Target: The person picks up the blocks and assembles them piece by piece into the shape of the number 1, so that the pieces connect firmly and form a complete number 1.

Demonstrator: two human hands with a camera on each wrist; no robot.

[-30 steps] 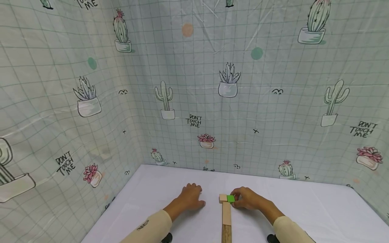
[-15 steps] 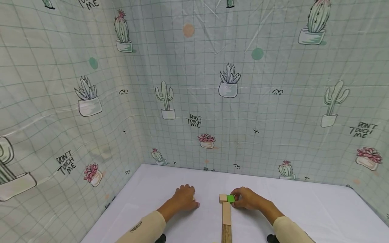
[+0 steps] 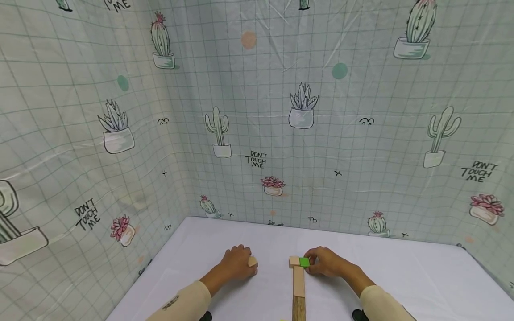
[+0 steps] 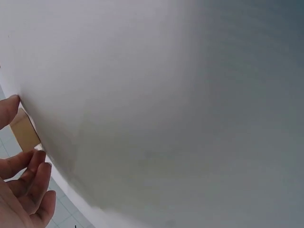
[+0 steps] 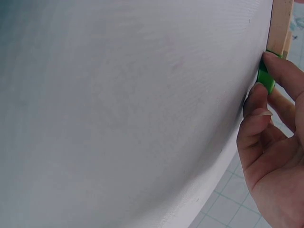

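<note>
My right hand (image 3: pixel 327 262) pinches a small green block (image 3: pixel 304 262) between thumb and fingertips. The green block sits against a plain wooden block (image 3: pixel 294 261), together forming a short crosswise row. Below them a longer light plank (image 3: pixel 299 281) runs toward me, followed by a darker wooden plank (image 3: pixel 299 308) cut off by the frame. In the right wrist view the fingers hold the green block (image 5: pixel 267 80) at the end of light wood. My left hand (image 3: pixel 236 263) stands around a loose light wooden block (image 3: pixel 252 261). The left wrist view has that block (image 4: pixel 26 130) between thumb and fingers; firm contact cannot be made out.
A white cloth-covered table (image 3: pixel 265 240) lies under everything. Behind and to the left hangs a gridded curtain (image 3: pixel 277 147) printed with cacti. At the bottom edge a sliver of something yellow (image 3: pixel 283 319) shows.
My left hand has drawn to the left, and the loose wooden block, hidden at first, now shows beside its fingers. My right hand and the blocks by it stay put.
</note>
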